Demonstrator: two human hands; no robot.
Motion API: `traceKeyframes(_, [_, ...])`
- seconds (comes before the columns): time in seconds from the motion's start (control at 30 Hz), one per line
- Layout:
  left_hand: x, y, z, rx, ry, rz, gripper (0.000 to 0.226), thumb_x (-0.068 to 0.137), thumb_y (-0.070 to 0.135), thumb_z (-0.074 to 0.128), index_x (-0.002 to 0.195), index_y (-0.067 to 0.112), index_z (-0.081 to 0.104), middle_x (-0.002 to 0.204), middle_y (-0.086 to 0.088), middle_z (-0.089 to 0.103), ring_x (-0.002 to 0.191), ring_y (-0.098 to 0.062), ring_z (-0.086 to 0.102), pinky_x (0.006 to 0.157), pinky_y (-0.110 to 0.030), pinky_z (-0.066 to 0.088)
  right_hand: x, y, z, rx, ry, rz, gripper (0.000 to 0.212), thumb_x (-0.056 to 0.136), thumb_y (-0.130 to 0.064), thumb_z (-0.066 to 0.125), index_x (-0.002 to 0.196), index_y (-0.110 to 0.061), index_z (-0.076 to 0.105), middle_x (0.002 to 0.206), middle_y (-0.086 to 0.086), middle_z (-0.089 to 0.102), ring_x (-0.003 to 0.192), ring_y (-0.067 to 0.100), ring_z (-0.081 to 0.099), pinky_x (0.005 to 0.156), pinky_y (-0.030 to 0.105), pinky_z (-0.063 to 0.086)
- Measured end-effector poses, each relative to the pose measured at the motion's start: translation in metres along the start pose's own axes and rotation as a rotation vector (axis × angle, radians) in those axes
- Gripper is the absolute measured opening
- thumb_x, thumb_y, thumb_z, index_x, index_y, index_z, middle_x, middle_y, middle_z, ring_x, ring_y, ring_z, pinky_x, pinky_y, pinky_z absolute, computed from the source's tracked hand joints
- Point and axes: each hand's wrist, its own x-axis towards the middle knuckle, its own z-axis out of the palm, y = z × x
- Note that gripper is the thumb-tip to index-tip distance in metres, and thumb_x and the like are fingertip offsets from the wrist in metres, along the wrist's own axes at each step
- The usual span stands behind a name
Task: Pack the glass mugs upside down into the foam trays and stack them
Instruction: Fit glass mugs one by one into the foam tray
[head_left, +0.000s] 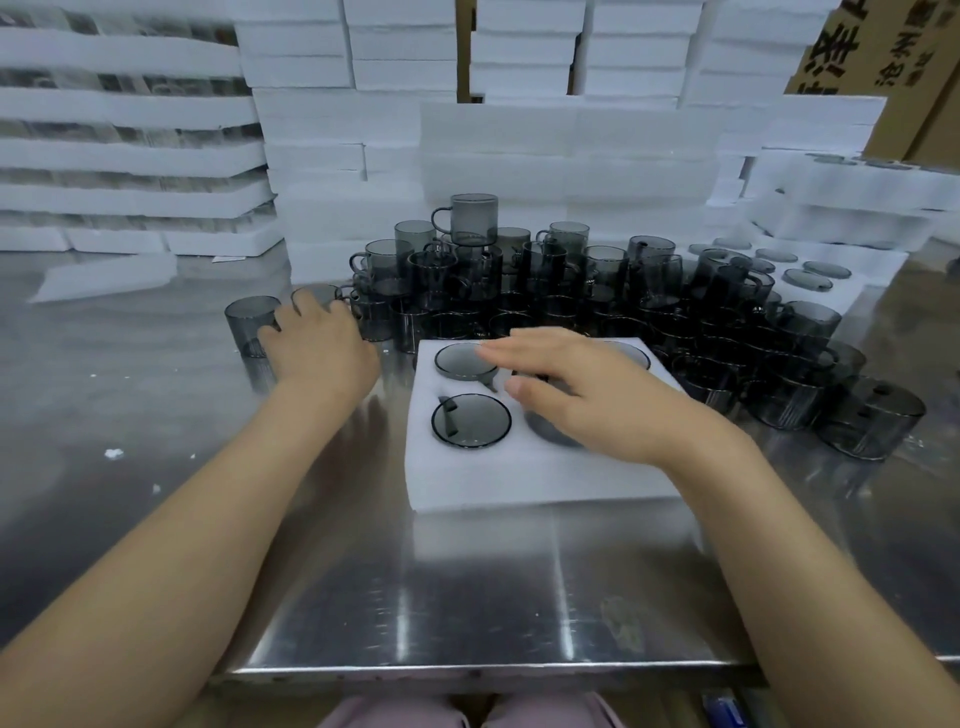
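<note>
The foam tray (519, 478) lies on the bench (467, 597), right under the right hand (597, 395). That hand's fingers (524, 345) are stretched out nearly flat above the tray. They look a bit blurry and hold nothing.

One upside-down mug (465, 358) sits in the hole just under the fingertips. A second mug (470, 420) sits in the hole beside the thumb. A dark mug peeks out from under the palm, and a rim shows past the knuckles. So I think all four holes are filled.

The left hand (322, 348) reaches away from the tray to the loose mugs. Its fingers lie over one gray mug (311, 296). Another mug (253, 325) stands just beside them, on the outer side. I cannot tell if the fingers grip the mug or only touch it. The big pile of mugs (545, 280) stands just past both hands.

To do this step well, pat each glass bottom gently until it sits level with the foam. Check that each handle lies in its little slot, like the one next to the thumb. Do not push hard, because glass can crack. If a mug sticks up, turn it a bit, then press again. The left hand should take its mug by the round body, not by the rim.
</note>
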Motion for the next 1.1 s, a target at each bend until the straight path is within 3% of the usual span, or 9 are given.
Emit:
traceKeyframes(0.1, [0.000, 0.002, 0.000, 0.006, -0.009, -0.006, 0.038, 0.093, 0.028, 0.049, 0.121, 0.004, 0.051, 0.129, -0.021, 0.041, 0.121, -0.039, 0.041, 0.098, -0.045, 0.033, 0.000, -0.003, 0.008, 0.061, 0.124, 0.096, 0.034, 0.096, -0.019, 0.048, 0.128, -0.019, 0.061, 0.136, -0.006, 0.056, 0.128, 0.004, 0.046, 0.103, 0.014, 0.032])
traceKeyframes(0.2, [0.001, 0.002, 0.000, 0.004, -0.004, -0.012, 0.037, 0.092, 0.028, 0.051, 0.120, 0.004, 0.051, 0.127, -0.021, 0.042, 0.122, -0.037, 0.040, 0.100, -0.046, 0.032, 0.002, -0.007, 0.018, -0.037, 0.203, 0.174, 0.029, 0.093, -0.019, 0.045, 0.101, -0.002, 0.067, 0.113, 0.015, 0.067, 0.123, 0.020, 0.052, 0.098, 0.038, 0.045])
traceKeyframes(0.3, [0.002, 0.000, -0.002, 0.031, -0.007, -0.023, 0.039, 0.091, 0.032, 0.051, 0.119, 0.004, 0.051, 0.127, -0.020, 0.043, 0.123, -0.035, 0.037, 0.101, -0.047, 0.031, 0.004, -0.010, 0.025, -0.145, 0.151, 0.161, 0.028, 0.095, -0.022, 0.041, 0.076, -0.007, 0.057, 0.105, 0.006, 0.066, 0.136, 0.017, 0.039, 0.091, 0.042, 0.047])
traceKeyframes(0.4, [0.004, -0.001, -0.003, 0.085, -0.061, -0.052, 0.041, 0.092, 0.033, 0.049, 0.122, 0.006, 0.050, 0.129, -0.019, 0.039, 0.124, -0.033, 0.033, 0.099, -0.047, 0.032, 0.003, -0.004, 0.022, -0.191, 0.046, 0.110, 0.028, 0.098, -0.022, 0.037, 0.095, -0.007, 0.060, 0.130, 0.001, 0.057, 0.144, 0.007, 0.020, 0.103, 0.037, 0.039])
traceKeyframes(0.5, [0.004, 0.000, -0.004, 0.090, -0.141, -0.083, 0.046, 0.092, 0.036, 0.049, 0.128, 0.007, 0.046, 0.133, -0.018, 0.035, 0.126, -0.033, 0.032, 0.098, -0.047, 0.035, 0.000, -0.002, 0.020, -0.172, -0.034, 0.049, 0.036, 0.101, -0.023, 0.032, 0.119, -0.002, 0.056, 0.151, 0.005, 0.037, 0.147, 0.010, 0.010, 0.117, 0.028, 0.006])
traceKeyframes(0.57, [0.002, 0.002, -0.004, 0.059, -0.173, -0.087, 0.048, 0.092, 0.036, 0.051, 0.130, 0.007, 0.043, 0.134, -0.017, 0.034, 0.126, -0.034, 0.032, 0.096, -0.046, 0.037, 0.000, -0.004, 0.022, -0.229, -0.074, 0.036, 0.055, 0.102, -0.039, 0.025, 0.147, -0.009, 0.031, 0.160, 0.000, 0.014, 0.148, 0.010, -0.001, 0.119, 0.032, -0.008])
traceKeyframes(0.7, [-0.002, 0.004, -0.006, 0.049, -0.200, -0.072, 0.042, 0.091, 0.021, 0.053, 0.128, 0.006, 0.042, 0.134, -0.019, 0.035, 0.125, -0.035, 0.035, 0.096, -0.046, 0.039, 0.005, -0.005, 0.022, -0.318, -0.165, 0.083, 0.085, 0.078, -0.074, -0.002, 0.152, -0.033, -0.009, 0.160, -0.010, -0.009, 0.145, 0.008, -0.018, 0.119, 0.042, -0.009])
traceKeyframes(0.97, [-0.004, 0.005, -0.009, 0.034, -0.089, 0.020, 0.035, 0.088, 0.007, 0.055, 0.121, 0.004, 0.044, 0.122, -0.020, 0.052, 0.114, -0.037, 0.052, 0.084, -0.039, 0.038, 0.025, 0.005, 0.020, -0.251, -0.219, 0.080, 0.080, 0.078, -0.077, 0.000, 0.149, -0.041, -0.008, 0.160, -0.014, -0.009, 0.145, 0.007, -0.019, 0.119, 0.041, -0.013])
traceKeyframes(1.1, [-0.005, 0.007, -0.011, -0.063, 0.080, 0.096, 0.033, 0.084, 0.001, 0.053, 0.117, 0.003, 0.046, 0.108, -0.020, 0.059, 0.100, -0.038, 0.056, 0.069, -0.037, 0.034, 0.041, 0.010, 0.021, 0.131, -0.138, 0.194, 0.063, 0.091, -0.069, 0.006, 0.149, -0.046, 0.010, 0.155, -0.026, 0.015, 0.144, -0.003, 0.006, 0.118, 0.028, -0.001])
